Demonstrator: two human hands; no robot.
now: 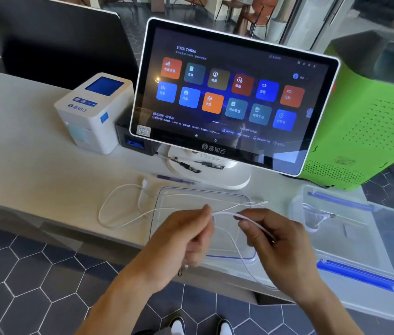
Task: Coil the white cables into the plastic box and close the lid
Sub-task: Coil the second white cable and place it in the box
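A thin white cable [128,209] lies looped on the pale counter, left of a clear lid [167,213] with a blue seal line. Both hands hold this cable above the lid. My left hand [184,240] pinches one stretch of it; my right hand [278,240] grips another stretch between thumb and fingers, and a loop hangs down between them. The clear plastic box [384,240] with blue clips stands open at the right, about a hand's width from my right hand. Another white cable [316,217] lies inside it.
A touchscreen terminal [229,93] on a white stand sits just behind the lid, with pens [191,166] on its base. A white receipt printer [94,110] stands at the left, a green cabinet [365,131] at the right. The counter's front edge runs under my wrists.
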